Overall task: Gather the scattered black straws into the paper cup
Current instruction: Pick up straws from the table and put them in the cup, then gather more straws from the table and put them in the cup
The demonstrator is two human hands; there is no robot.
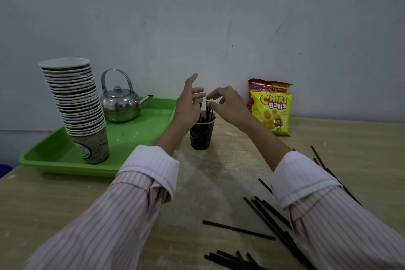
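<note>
A dark paper cup (pixel 201 136) stands on the wooden table near the wall, with several black straws (pixel 207 114) upright in it. My left hand (pixel 190 103) hovers at the cup's left side just above the rim, fingers spread and relaxed, holding nothing. My right hand (pixel 223 103) is over the cup, thumb and forefinger pinching the top of a straw that stands in it. Several more black straws (pixel 238 229) lie scattered on the table at the lower right, partly under my right sleeve.
A green tray (pixel 54 160) at the left holds a tall stack of paper cups (pixel 76 103) and a metal kettle (pixel 121 103). Two snack bags (pixel 270 109) lean against the wall right of the cup. The table's left edge (pixel 8 171) is near the tray.
</note>
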